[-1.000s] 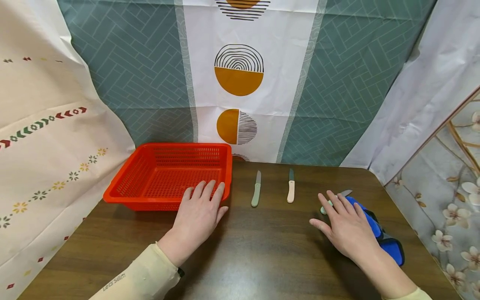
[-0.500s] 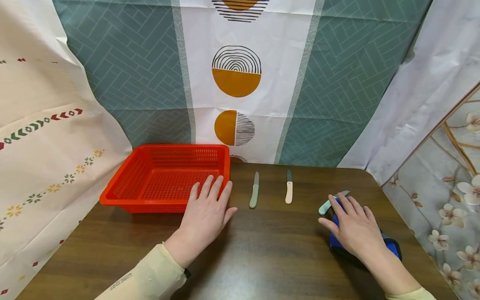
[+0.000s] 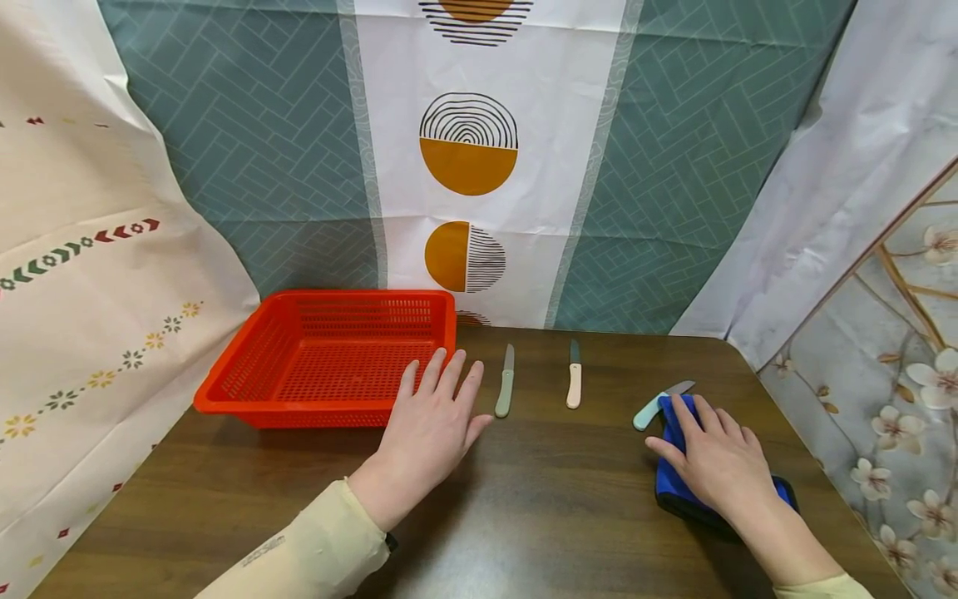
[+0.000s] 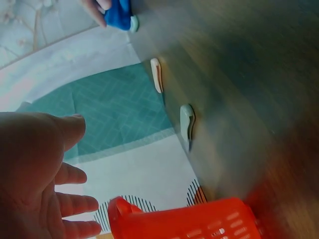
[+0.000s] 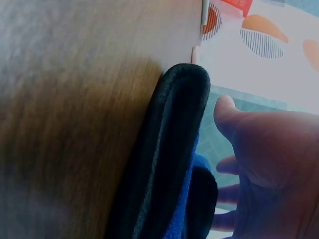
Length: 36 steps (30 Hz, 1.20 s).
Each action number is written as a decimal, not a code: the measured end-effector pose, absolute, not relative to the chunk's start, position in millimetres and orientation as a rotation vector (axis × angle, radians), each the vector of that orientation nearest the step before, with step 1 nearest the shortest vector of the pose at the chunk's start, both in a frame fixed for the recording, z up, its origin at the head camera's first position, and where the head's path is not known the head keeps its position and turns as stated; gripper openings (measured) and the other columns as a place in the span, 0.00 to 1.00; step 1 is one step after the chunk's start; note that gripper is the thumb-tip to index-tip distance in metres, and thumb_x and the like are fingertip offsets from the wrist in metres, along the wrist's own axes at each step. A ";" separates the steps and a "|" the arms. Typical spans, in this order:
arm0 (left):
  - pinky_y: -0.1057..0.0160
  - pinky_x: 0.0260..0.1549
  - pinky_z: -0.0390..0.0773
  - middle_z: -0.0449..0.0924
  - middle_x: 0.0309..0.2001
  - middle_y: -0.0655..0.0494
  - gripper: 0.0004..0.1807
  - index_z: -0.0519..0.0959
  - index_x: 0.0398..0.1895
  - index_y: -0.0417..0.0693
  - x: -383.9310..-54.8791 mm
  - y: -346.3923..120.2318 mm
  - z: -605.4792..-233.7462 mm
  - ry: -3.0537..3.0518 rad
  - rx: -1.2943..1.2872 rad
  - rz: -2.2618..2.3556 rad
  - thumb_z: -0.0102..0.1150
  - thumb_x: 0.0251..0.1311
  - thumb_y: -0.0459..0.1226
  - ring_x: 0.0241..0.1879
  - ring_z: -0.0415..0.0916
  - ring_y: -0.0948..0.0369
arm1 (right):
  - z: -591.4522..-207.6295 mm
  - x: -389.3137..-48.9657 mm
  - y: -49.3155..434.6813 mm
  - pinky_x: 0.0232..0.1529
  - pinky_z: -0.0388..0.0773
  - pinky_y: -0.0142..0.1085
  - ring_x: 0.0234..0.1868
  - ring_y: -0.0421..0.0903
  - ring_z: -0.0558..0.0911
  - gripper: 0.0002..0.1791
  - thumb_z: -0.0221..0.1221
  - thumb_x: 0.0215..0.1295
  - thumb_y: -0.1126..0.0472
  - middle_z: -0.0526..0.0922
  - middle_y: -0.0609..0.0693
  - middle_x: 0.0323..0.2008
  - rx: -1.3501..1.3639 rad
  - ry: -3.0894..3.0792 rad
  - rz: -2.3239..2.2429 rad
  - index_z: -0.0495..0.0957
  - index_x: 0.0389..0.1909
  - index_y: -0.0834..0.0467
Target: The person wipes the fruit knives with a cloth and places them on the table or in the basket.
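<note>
My right hand (image 3: 722,462) lies over a blue cloth with black edging (image 3: 669,476), its fingers spread and nearly straight. Part of the folded cloth is hidden beneath the palm; the right wrist view shows its thick black edge (image 5: 172,124) beside the thumb. Just beyond the fingertips is a small knife with a mint handle (image 3: 649,413), its blade pointing away to the right. My left hand (image 3: 432,428) hovers with spread fingers and nothing held, in front of the red basket's right corner. Close to its fingertips lies a knife with a sage-green handle (image 3: 505,393).
A red perforated plastic basket (image 3: 314,408) stands at the back left of the brown wooden table (image 3: 554,516). Between the other two knives lies one with a pale pink handle (image 3: 574,387). Patterned fabric (image 3: 636,249) hangs behind the table, and more covers both sides.
My right hand has come down over the blue cloth, whose visible part has shifted left and toward me. My left hand has drifted right, past the basket's corner. The knives lie still.
</note>
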<state>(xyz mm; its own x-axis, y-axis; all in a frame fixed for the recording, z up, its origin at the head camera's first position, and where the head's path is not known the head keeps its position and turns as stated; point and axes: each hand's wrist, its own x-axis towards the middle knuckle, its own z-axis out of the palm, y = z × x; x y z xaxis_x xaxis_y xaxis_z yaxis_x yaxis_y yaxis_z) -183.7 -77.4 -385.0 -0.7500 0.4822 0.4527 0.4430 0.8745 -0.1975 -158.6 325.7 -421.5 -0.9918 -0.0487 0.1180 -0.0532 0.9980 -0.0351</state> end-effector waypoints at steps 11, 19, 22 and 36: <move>0.33 0.73 0.67 0.71 0.78 0.41 0.39 0.71 0.82 0.48 -185.3 -56.6 -379.7 -2.583 -0.748 0.098 0.60 0.78 0.60 0.79 0.65 0.39 | -424.9 -167.2 336.2 0.57 0.73 0.77 0.65 0.84 0.73 0.53 0.53 0.82 0.30 0.70 0.82 0.69 -0.021 -3.014 0.097 0.58 0.81 0.74; 0.37 0.71 0.71 0.73 0.77 0.42 0.39 0.72 0.81 0.47 -185.7 -45.1 -379.7 -2.563 -0.779 0.116 0.61 0.77 0.60 0.77 0.69 0.40 | -422.8 -174.4 339.7 0.55 0.74 0.77 0.63 0.84 0.74 0.55 0.54 0.81 0.29 0.73 0.83 0.65 -0.080 -3.019 0.107 0.58 0.79 0.76; 0.38 0.70 0.73 0.75 0.76 0.42 0.39 0.73 0.80 0.47 -187.1 -42.1 -380.4 -2.549 -0.787 0.103 0.61 0.77 0.60 0.76 0.70 0.40 | -421.4 -178.2 339.9 0.55 0.73 0.77 0.63 0.84 0.73 0.56 0.54 0.80 0.29 0.73 0.84 0.65 -0.106 -3.041 0.112 0.58 0.79 0.77; 0.48 0.57 0.81 0.83 0.63 0.45 0.39 0.74 0.78 0.46 -202.5 -25.0 -389.9 -2.552 -0.745 0.085 0.65 0.75 0.60 0.63 0.79 0.46 | -420.5 -189.6 342.5 0.55 0.75 0.76 0.61 0.82 0.74 0.49 0.67 0.76 0.41 0.73 0.84 0.63 -0.126 -3.095 0.125 0.64 0.70 0.81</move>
<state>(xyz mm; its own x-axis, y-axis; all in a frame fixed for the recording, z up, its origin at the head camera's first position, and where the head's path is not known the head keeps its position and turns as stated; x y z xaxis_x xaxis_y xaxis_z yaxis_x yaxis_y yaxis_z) -202.5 -25.0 -389.9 -0.7382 0.5218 0.4276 0.4921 0.8500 -0.1879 -189.6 342.5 -420.5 -0.9959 0.0828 0.0378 0.0794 0.9935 -0.0821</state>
